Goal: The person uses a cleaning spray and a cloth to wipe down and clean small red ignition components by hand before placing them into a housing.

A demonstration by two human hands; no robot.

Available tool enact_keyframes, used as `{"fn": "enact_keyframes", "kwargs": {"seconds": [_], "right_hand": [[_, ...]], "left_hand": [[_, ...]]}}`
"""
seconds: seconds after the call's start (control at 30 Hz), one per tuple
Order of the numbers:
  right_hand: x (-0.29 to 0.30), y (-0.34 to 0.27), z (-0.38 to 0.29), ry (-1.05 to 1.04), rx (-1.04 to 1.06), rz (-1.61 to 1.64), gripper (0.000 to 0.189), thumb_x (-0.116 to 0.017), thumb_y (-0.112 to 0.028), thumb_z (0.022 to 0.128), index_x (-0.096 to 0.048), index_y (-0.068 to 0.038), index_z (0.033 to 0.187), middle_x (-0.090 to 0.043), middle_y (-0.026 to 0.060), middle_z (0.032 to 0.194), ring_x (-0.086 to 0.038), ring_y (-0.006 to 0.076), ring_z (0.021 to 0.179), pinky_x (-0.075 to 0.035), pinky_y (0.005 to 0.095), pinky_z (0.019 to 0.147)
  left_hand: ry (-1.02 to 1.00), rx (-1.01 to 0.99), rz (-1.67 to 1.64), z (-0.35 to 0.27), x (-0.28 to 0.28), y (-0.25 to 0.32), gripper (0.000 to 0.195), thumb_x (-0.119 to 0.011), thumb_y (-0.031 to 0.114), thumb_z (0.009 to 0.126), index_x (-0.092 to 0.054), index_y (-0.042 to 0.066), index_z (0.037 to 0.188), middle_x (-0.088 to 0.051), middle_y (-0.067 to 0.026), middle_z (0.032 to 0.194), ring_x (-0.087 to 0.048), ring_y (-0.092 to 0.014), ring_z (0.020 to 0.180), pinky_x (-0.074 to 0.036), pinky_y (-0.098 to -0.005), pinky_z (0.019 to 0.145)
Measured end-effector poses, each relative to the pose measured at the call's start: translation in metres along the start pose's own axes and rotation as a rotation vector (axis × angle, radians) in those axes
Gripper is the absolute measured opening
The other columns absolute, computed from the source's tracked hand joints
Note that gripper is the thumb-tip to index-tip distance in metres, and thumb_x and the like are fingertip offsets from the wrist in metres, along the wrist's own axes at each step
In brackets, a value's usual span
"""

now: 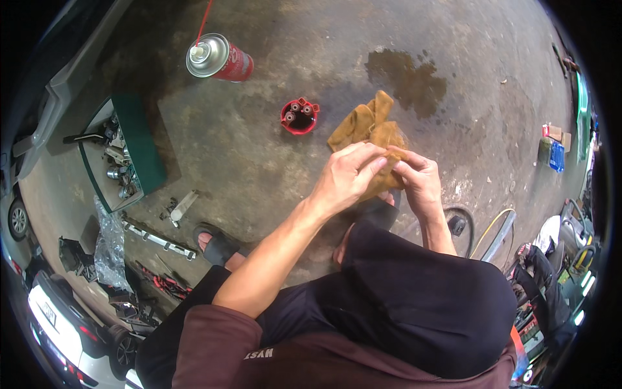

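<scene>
My left hand (346, 171) and my right hand (421, 177) pinch the same brown cloth (358, 124), which looks like chamois, between thumbs and fingertips. Its folds hang out beyond my hands, over the floor and my foot. Whether a small item is wrapped at the pinched spot cannot be seen. Ahead and to the left of the cloth, a small red cup (283, 125) stands on the concrete floor. Several fuel injectors (290, 116) sit in it, in dark liquid. Farther off to the left is a red aerosol can (238, 65) with a red straw in its nozzle.
A green-sided box (148, 146) of metal parts stands left, near a translucent cylinder (184, 206) and clear plastic wrap (109, 243). A wet stain (408, 80) marks the floor ahead. A black hose (469, 221) lies right. Cars (63, 316) stand behind left.
</scene>
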State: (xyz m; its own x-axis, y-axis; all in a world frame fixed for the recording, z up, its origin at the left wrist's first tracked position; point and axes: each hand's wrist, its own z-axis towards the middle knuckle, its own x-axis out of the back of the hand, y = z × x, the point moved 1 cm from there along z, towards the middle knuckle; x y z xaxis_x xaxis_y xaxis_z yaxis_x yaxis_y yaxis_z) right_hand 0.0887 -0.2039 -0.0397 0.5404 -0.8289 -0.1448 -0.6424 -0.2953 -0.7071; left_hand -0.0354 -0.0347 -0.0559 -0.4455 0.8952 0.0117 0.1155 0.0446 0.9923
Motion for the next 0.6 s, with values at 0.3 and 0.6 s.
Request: {"fn": "enact_keyframes", "kwargs": {"seconds": [0.3,0.6], "right_hand": [[0.011,-0.009,-0.008,0.117,0.004,0.047,0.034,-0.073,-0.010,0.104,-0.064,0.009,0.130,-0.075,0.0162,0.100,-0.074,0.0185,0.064,-0.062,0.0278,0.056],[-0.013,-0.039,-0.014,0.141,0.004,-0.399,0.028,-0.084,-0.013,0.098,-0.079,0.002,0.121,-0.077,0.0059,0.095,-0.060,0.0042,0.061,-0.046,0.0218,0.052]], "left_hand": [[0.223,0.410,-0.679,-0.005,-0.018,-0.038,0.032,-0.075,0.014,0.105,-0.071,0.001,0.135,-0.077,-0.0063,0.123,-0.070,-0.011,0.111,-0.057,-0.0294,0.100],[-0.059,0.550,-0.997,-0.010,-0.018,-0.033,0.027,-0.065,0.015,0.111,-0.065,0.001,0.134,-0.076,-0.0095,0.125,-0.072,-0.014,0.114,-0.058,-0.0325,0.103]]}}
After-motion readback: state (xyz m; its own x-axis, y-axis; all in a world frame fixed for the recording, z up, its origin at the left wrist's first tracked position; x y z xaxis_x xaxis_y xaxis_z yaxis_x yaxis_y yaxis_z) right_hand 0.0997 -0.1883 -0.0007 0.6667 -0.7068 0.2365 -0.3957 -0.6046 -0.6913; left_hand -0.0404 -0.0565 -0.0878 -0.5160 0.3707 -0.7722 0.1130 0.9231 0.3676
